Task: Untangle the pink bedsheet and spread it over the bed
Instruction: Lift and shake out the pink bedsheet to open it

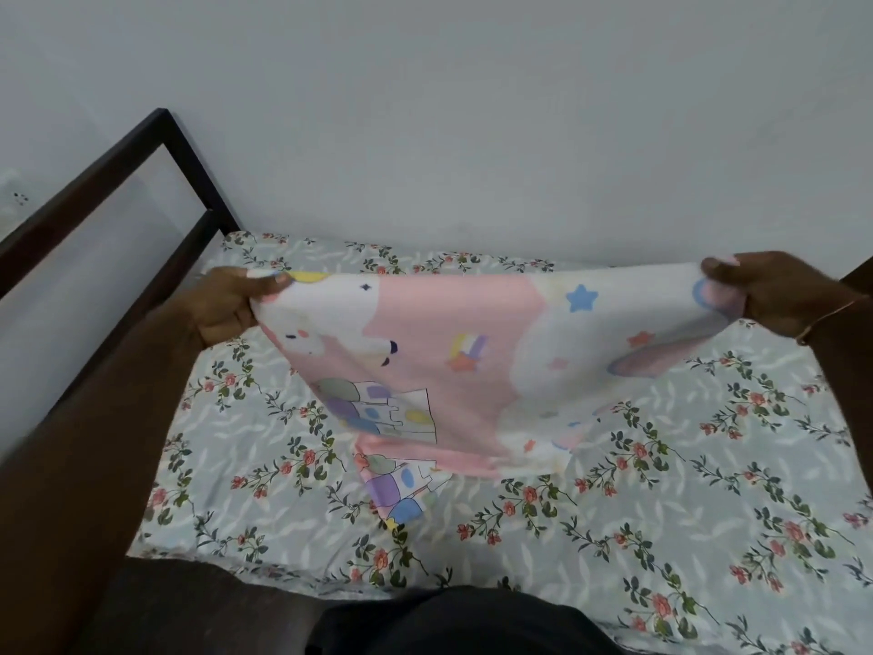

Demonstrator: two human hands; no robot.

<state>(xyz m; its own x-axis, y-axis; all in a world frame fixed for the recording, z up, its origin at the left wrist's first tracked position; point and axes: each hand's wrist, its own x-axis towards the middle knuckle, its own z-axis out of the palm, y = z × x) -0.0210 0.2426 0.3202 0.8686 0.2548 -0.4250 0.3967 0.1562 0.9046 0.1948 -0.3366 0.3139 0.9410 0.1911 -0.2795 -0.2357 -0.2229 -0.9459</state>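
Observation:
The pink bedsheet [453,371], printed with stars, clouds and a castle, hangs stretched between my two hands above the bed [661,489]. My left hand [231,304] grips its upper left edge and my right hand [774,290] grips its upper right edge. The top edge is held taut and roughly level. Below it the cloth sags in folds, and its lowest corner touches the floral grey sheet that covers the mattress.
A dark wooden bed frame rail [108,191] runs along the left side. A pale wall [472,111] stands right behind the bed's far edge. My dark clothing [449,621] fills the bottom centre at the bed's near edge.

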